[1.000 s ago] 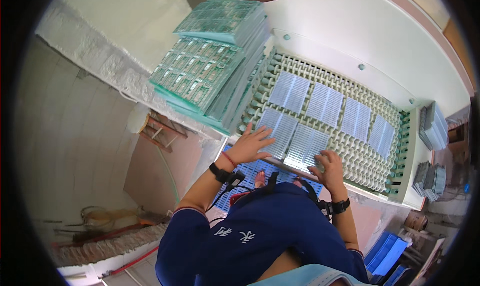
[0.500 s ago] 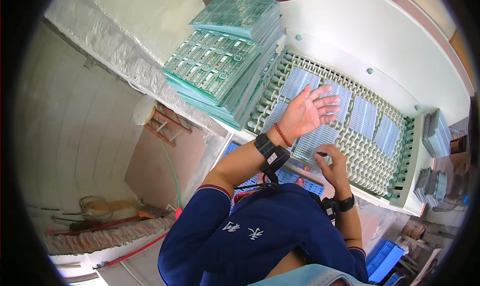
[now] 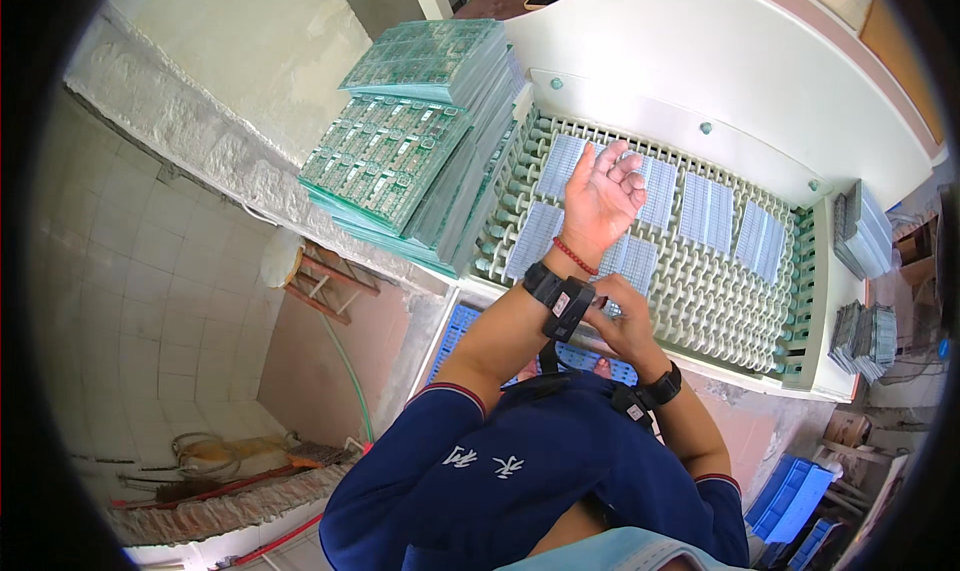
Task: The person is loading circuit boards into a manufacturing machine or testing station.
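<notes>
Since a second ago, the left hand [image 3: 600,196] has lifted off the panels and turned palm-up above the rack [image 3: 700,281], while the right hand [image 3: 612,316] has come across to the left wrist. The left hand is open, fingers loosely curled, holding nothing. The right hand's fingers pinch the black wristband [image 3: 558,299] on the left forearm; whether they grip anything else cannot be told. The pale green rack, a tray of roller rows, carries pale blue-grey panels [image 3: 705,211] laid flat side by side, from 9 o'clock to 3 o'clock across it. At 10 o'clock of the rack, touching its edge, stands a stack of green circuit boards [image 3: 400,161], with a second pile [image 3: 430,56] on top at 12 o'clock. At 3 o'clock, off the rack's end, lie smaller grey stacks [image 3: 862,233]. A blue crate [image 3: 785,496] sits on the floor at 5 o'clock.
</notes>
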Demonstrator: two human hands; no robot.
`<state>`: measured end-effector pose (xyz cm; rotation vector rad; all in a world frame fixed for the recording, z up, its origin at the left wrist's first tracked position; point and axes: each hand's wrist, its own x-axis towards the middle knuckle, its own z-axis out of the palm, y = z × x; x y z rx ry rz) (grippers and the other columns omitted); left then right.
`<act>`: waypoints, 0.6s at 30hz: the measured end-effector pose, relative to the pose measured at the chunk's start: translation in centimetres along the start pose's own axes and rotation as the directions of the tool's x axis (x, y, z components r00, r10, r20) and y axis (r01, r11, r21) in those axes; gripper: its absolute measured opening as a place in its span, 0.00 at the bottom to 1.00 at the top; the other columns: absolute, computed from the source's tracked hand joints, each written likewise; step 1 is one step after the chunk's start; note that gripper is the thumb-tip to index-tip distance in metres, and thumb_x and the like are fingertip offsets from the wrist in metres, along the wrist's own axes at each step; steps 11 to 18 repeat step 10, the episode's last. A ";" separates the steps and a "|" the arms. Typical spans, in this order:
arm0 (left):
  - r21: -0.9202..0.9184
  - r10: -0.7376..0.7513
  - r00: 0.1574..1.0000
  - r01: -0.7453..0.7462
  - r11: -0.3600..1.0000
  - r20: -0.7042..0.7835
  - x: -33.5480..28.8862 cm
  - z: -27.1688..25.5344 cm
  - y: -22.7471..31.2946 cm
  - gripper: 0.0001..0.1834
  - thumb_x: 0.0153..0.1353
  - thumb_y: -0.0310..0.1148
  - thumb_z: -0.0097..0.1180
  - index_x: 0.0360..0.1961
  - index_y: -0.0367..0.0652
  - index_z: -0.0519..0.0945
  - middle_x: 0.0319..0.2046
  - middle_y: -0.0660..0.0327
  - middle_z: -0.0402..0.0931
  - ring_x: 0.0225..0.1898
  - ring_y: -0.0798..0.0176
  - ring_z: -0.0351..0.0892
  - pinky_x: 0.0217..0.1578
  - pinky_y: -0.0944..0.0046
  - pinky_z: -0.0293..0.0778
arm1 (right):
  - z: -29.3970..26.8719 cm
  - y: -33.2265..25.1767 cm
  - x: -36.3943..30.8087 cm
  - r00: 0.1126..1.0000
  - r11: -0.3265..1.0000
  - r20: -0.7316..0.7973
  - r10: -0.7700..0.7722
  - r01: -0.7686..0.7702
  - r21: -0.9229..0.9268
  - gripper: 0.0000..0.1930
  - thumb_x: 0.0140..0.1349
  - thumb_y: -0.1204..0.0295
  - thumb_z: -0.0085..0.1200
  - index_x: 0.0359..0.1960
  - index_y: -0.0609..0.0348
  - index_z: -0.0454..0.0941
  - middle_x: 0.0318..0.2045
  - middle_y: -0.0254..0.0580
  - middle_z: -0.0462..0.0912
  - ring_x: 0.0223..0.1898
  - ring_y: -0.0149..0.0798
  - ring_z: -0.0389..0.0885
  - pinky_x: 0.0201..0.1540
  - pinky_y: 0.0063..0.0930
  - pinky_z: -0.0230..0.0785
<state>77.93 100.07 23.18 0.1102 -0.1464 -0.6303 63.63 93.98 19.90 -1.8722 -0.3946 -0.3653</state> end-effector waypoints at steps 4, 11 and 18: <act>0.137 0.072 0.997 -0.067 0.988 -0.027 0.6 -1.6 0.3 0.20 0.62 0.49 0.44 0.39 0.43 0.74 0.28 0.59 0.75 0.26 0.63 0.71 0.31 0.64 0.70 | 0.1 -0.1 0.4 0.999 0.999 0.035 0.035 -0.036 0.027 0.11 0.46 0.78 0.61 0.32 0.60 0.75 0.25 0.41 0.75 0.25 0.35 0.74 0.30 0.25 0.67; 0.943 0.225 0.963 -0.208 0.260 0.150 0.2 -2.8 -0.3 0.15 0.59 0.42 0.52 0.40 0.41 0.74 0.28 0.58 0.76 0.29 0.63 0.76 0.35 0.65 0.73 | 0.5 0.4 0.5 0.987 0.991 0.148 0.057 -0.074 0.113 0.08 0.49 0.76 0.60 0.32 0.60 0.76 0.25 0.41 0.75 0.26 0.35 0.75 0.31 0.25 0.68; 0.943 0.225 0.963 -0.208 0.260 0.150 0.2 -2.8 -0.3 0.15 0.59 0.42 0.52 0.40 0.41 0.74 0.28 0.58 0.76 0.29 0.63 0.76 0.35 0.65 0.73 | 0.5 0.4 0.5 0.987 0.991 0.148 0.057 -0.074 0.113 0.08 0.49 0.76 0.60 0.32 0.60 0.76 0.25 0.41 0.75 0.26 0.35 0.75 0.31 0.25 0.68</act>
